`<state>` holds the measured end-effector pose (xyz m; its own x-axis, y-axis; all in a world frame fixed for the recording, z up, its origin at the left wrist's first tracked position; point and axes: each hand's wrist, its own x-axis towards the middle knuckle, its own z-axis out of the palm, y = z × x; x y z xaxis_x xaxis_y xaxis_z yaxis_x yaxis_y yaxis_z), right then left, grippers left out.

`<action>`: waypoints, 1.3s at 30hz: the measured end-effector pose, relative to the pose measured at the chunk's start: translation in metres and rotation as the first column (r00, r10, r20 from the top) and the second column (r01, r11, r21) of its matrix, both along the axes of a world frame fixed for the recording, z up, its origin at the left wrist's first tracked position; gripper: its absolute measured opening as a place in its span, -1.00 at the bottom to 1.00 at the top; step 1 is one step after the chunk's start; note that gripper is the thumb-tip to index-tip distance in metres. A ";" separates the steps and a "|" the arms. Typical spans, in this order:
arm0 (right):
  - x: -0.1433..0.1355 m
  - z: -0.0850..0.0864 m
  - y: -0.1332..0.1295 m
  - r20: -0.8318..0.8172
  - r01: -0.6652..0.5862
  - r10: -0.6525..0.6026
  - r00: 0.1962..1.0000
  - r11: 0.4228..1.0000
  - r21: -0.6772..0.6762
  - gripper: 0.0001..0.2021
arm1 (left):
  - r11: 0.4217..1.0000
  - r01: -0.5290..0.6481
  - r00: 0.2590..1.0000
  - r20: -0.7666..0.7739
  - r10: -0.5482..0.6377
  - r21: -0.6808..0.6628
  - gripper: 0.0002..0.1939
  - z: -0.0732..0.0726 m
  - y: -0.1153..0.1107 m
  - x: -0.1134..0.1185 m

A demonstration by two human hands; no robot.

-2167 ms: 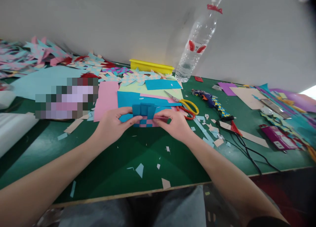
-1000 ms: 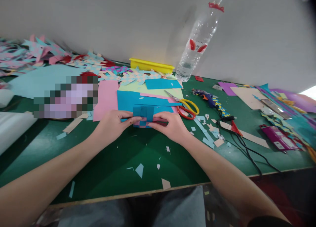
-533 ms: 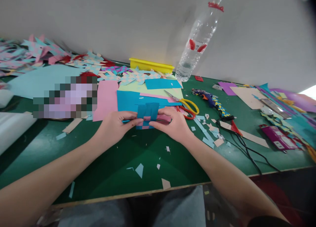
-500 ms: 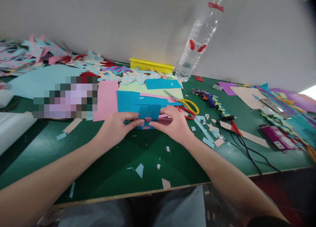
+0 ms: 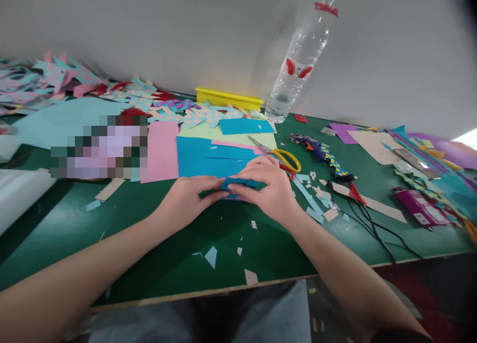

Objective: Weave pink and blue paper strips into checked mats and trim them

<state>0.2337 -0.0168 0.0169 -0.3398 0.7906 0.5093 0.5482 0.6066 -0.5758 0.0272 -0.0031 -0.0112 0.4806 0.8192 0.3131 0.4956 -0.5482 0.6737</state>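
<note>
A small blue and pink piece of woven paper (image 5: 242,182) is held between both hands above the green table. My left hand (image 5: 192,196) pinches its left end between thumb and fingers. My right hand (image 5: 266,184) is closed on its right part, the thumb in front and the fingers behind, hiding much of it. Just behind the hands lie a blue sheet (image 5: 196,156) and a pink sheet (image 5: 160,151). Yellow-handled scissors (image 5: 286,159) rest beyond my right hand, and a red handle shows under them.
A clear bottle (image 5: 298,59) and a yellow tray (image 5: 229,99) stand by the wall. Woven strips (image 5: 67,74) pile up at the back left. A glue gun (image 5: 313,146), a black cable (image 5: 372,223) and a purple box (image 5: 421,209) lie right. Paper scraps (image 5: 211,257) dot the front.
The blue upper part of the woven paper, upright before, is now folded down or tilted flat. My right hand has closed further over it, and my left hand has shifted slightly right and down.
</note>
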 end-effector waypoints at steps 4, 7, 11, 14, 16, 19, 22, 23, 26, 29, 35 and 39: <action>-0.001 -0.001 0.001 -0.013 0.031 -0.031 0.999 0.999 -0.008 -0.97 | 0.991 -0.104 0.991 0.079 0.111 -0.089 -0.68 -0.003 -0.001 -0.002; -0.001 -0.001 0.001 -0.012 0.009 -0.009 1.000 1.000 -0.018 -0.97 | 0.993 -0.105 0.992 0.069 0.109 -0.057 -0.67 -0.005 0.000 -0.004; 0.000 -0.001 0.002 0.005 -0.042 0.042 0.999 0.999 0.014 -0.95 | 1.000 -0.021 1.000 0.014 0.021 0.003 -0.64 -0.004 0.002 -0.003; 0.000 0.000 0.002 0.038 -0.047 0.046 0.998 0.999 0.025 -0.95 | 0.999 0.022 1.000 0.001 -0.022 0.048 -0.63 -0.003 0.004 0.000; 0.000 0.000 0.002 0.056 -0.055 0.054 0.997 0.998 0.027 -0.94 | 0.996 0.055 0.998 -0.005 -0.055 0.076 -0.62 -0.003 0.004 0.001; 0.000 -0.001 0.002 0.066 -0.073 0.071 0.995 0.997 0.025 -0.91 | 0.991 0.073 0.997 -0.018 -0.072 0.113 -0.61 -0.003 0.004 0.002; 0.000 -0.002 0.002 0.050 -0.079 0.077 0.996 0.996 0.040 -0.90 | 0.987 0.075 0.997 -0.036 -0.071 0.141 -0.60 -0.003 0.003 0.002; 0.000 -0.002 0.002 0.044 -0.077 0.075 0.996 0.996 0.046 -0.90 | 0.986 0.077 0.997 -0.043 -0.071 0.147 -0.60 -0.003 0.003 0.002; -0.001 -0.002 0.001 0.045 -0.060 0.058 0.997 0.997 0.045 -0.92 | 0.986 0.087 0.995 -0.053 -0.080 0.144 -0.60 -0.002 0.003 0.002; -0.001 -0.003 0.002 0.051 -0.048 0.046 0.998 0.998 0.045 -0.92 | 0.986 0.097 0.995 -0.052 -0.091 0.134 -0.60 -0.003 0.004 0.002; -0.002 -0.004 0.002 0.035 -0.048 0.046 0.998 0.997 0.055 -0.93 | 0.989 0.086 0.996 -0.043 -0.082 0.119 -0.59 -0.006 0.005 0.002; -0.004 -0.004 0.001 -0.009 -0.048 0.048 0.999 0.998 0.040 -0.96 | 0.999 0.014 1.000 -0.007 -0.014 0.047 -0.60 -0.005 0.002 0.004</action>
